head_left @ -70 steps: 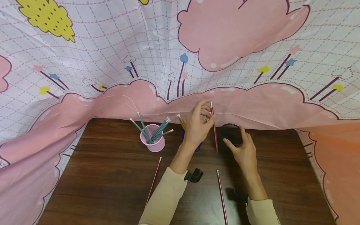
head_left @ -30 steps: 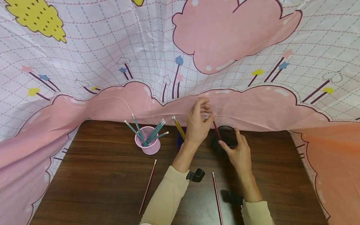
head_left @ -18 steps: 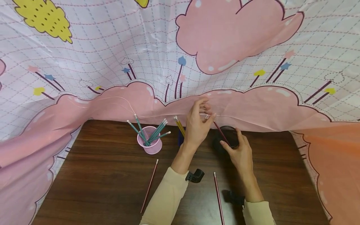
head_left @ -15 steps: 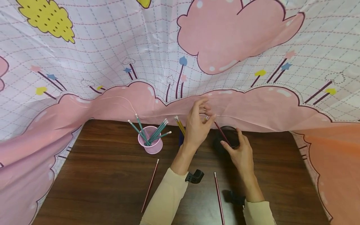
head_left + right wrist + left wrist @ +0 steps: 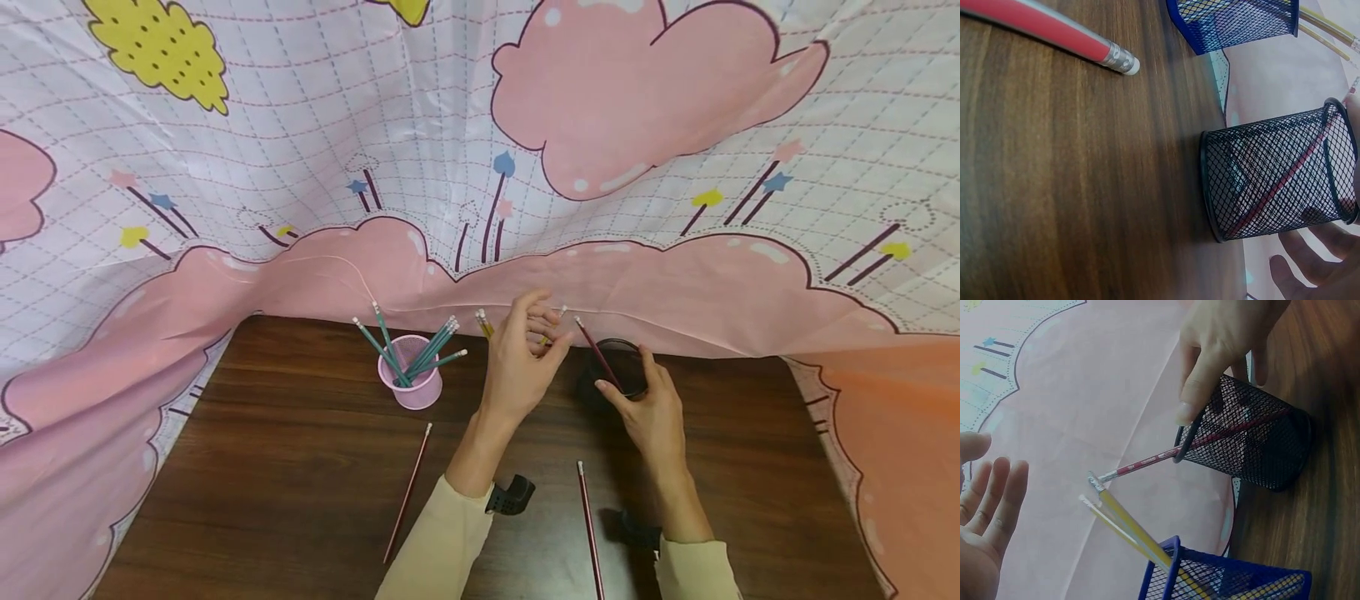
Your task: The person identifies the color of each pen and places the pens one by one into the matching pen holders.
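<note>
A black mesh pencil cup [image 5: 604, 385] stands at the back of the table. My right hand [image 5: 651, 408] grips its rim, thumb on one side and fingers round the other, as the left wrist view [image 5: 1229, 347] also shows. Inside the cup a red pencil [image 5: 1147, 462] leans slantwise, its eraser end out past the rim; the right wrist view shows it through the mesh [image 5: 1282, 181]. My left hand [image 5: 517, 367] is just left of that pencil, holding nothing, fingers loosely bent and apart. Partly hidden behind it is a blue mesh cup [image 5: 1222, 575] with yellow pencils [image 5: 1135, 531].
A pink mesh cup [image 5: 417, 393] with several green pencils [image 5: 427, 354] stands to the left. Two red pencils lie on the wooden table [image 5: 300, 467]: one left of my left forearm [image 5: 408, 492], another between my forearms [image 5: 590, 529]. A patterned cloth [image 5: 637, 275] hangs behind.
The red pencil, earlier upright in my left hand beside the black cup, went down into it and tilted left. My left fingers have let go and drawn slightly left. My right hand kept gripping the cup.
</note>
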`<control>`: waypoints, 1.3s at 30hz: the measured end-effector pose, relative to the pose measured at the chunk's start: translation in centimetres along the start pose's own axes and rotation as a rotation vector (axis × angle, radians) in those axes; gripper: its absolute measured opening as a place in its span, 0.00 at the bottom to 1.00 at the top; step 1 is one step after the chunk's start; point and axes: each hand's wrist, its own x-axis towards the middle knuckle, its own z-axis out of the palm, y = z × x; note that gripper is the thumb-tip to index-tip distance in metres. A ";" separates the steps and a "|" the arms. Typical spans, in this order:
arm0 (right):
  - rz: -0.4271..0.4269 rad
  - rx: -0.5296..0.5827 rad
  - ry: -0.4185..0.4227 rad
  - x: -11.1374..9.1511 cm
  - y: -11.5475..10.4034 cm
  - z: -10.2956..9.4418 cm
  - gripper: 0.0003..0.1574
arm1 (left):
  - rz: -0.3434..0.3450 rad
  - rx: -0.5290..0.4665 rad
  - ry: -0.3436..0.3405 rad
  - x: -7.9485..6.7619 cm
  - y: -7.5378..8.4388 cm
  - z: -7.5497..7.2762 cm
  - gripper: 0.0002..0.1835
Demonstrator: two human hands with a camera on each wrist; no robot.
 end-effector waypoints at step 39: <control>0.081 0.020 -0.043 -0.1 0.0 -0.1 0.55 | -0.167 0.177 0.002 -7.8 -1.5 -5.9 0.30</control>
